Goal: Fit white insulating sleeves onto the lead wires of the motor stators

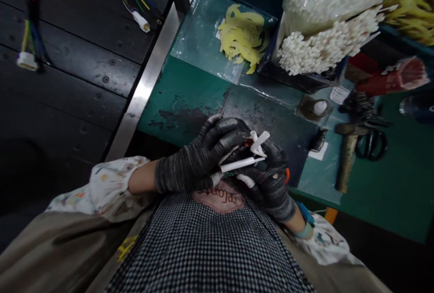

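Holding white tubes between the left hand and the right hand, in front of the checked apron and by the near edge of the desk. Spanning the gap with one tube, from beside the left thumb toward the right palm; angling others upward near the right fingers. Curling both gloved hands inward, partly closed around the tubes; cannot tell the exact finger contact. Facing yellow pieces, with a hammer off to the right.
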Tool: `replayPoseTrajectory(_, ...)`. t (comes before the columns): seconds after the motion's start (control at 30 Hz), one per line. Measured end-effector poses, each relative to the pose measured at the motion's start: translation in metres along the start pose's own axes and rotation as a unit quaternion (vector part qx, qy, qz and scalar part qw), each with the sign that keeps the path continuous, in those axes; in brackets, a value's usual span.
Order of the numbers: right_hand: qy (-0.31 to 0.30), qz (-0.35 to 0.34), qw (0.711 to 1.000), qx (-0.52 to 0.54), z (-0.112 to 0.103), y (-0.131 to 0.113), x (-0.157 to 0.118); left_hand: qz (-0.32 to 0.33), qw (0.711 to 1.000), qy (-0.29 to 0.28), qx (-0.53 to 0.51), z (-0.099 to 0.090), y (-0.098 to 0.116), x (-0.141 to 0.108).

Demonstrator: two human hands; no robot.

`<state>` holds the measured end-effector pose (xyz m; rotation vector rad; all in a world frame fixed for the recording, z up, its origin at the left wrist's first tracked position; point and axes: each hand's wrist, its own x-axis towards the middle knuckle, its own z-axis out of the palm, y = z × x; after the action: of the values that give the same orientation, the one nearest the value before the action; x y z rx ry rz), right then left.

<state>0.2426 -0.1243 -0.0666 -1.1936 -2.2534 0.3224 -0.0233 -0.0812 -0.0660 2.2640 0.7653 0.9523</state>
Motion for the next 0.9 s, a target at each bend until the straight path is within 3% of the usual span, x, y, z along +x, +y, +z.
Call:
replayPoseTrajectory(0.13, 0.026, 0.006, 1.0, -0.005, 0.001, -0.003, -0.002, -0.002, 1.0, -0.009, -0.006, -0.003, 0.0, 0.002)
replayPoseTrajectory(0.5, 0.026, -0.009, 0.999, -0.026, -0.001, -0.005, 0.002, -0.017, 0.999, -0.029, -0.008, -0.005, 0.004, 0.003)
replayPoseTrajectory(0.77, 0.009, 0.002, 0.998, -0.059, 0.0, -0.007, -0.001, -0.026, 0.999, 0.015, -0.027, 0.001, 0.003, 0.005)
replayPoseTrajectory(0.9, 0.019, 0.032, 0.997, -0.063, 0.004, -0.017, -0.001, -0.076, 0.994, 0.079, -0.026, 0.016, 0.01, -0.007)
